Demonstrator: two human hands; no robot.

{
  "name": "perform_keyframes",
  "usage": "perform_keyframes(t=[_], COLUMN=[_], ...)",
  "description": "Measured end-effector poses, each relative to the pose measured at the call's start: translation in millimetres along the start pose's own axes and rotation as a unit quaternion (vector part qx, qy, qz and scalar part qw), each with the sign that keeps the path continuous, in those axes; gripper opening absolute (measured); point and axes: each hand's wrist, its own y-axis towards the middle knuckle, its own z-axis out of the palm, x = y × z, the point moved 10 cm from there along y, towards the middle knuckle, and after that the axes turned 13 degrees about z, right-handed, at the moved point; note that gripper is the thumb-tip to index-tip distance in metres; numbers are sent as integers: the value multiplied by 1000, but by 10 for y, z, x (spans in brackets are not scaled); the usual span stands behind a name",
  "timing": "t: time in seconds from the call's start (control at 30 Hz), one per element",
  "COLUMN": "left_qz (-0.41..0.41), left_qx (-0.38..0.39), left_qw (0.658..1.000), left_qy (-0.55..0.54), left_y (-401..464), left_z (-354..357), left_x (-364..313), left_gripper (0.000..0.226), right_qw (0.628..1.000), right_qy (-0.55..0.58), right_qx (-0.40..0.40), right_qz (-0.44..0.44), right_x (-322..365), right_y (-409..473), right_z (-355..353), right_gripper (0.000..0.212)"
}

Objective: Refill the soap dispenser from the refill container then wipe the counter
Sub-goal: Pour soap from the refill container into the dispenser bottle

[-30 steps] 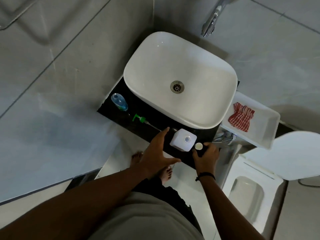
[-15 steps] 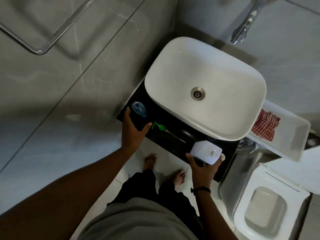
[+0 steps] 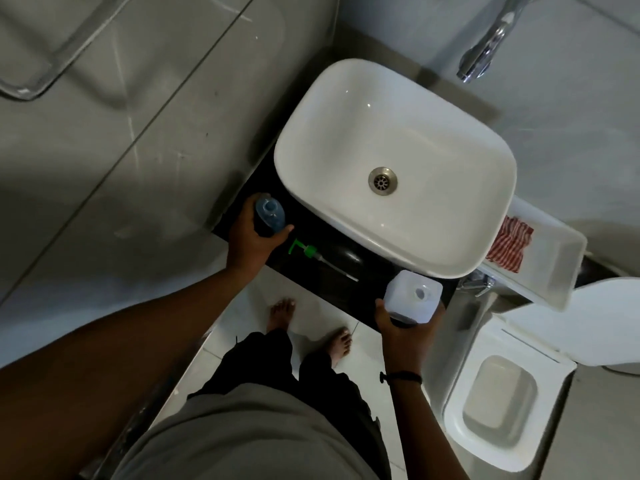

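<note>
The blue soap dispenser bottle (image 3: 269, 211) stands uncapped at the left end of the black counter (image 3: 349, 289). My left hand (image 3: 251, 242) is wrapped around its near side. Its green pump (image 3: 304, 250) lies flat on the counter with its tube pointing right. The white refill container (image 3: 414, 301), its spout uncapped, sits at the counter's right front corner, held from below by my right hand (image 3: 403, 329). A red striped cloth (image 3: 509, 245) lies in a white tray (image 3: 554, 271) to the right.
A white basin (image 3: 398, 133) fills most of the counter, with a chrome tap (image 3: 485, 46) above it. An open toilet (image 3: 498, 414) stands at the lower right. My bare feet are on the white floor tiles below the counter.
My left hand moved from the refill container over to the dispenser bottle and closed on it. My right hand took hold of the refill container. The view shifted left.
</note>
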Motion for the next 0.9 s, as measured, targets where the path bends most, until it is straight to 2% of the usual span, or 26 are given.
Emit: perform_keyframes(t=[0.23, 0.33, 0.53, 0.9], left_qz=[58, 73, 99, 87], left_qx=[60, 89, 103, 88], left_qw=[995, 992, 986, 988], left_qy=[-52, -60, -82, -96], left_y=[-201, -320, -446, -484], left_z=[-28, -17, -24, -184], left_x=[-721, -1027, -1473, -1765], left_gripper=[73, 74, 75, 83], right_qw=[982, 959, 910, 797], right_qy=[-91, -137, -210, -367], right_qx=[71, 92, 152, 101], right_qz=[-152, -229, -324, -470], right_x=[949, 1452, 2252, 3214], right_y=[12, -81, -132, -325], right_z=[-111, -113, -12, 50], right_gripper=[95, 95, 95, 95])
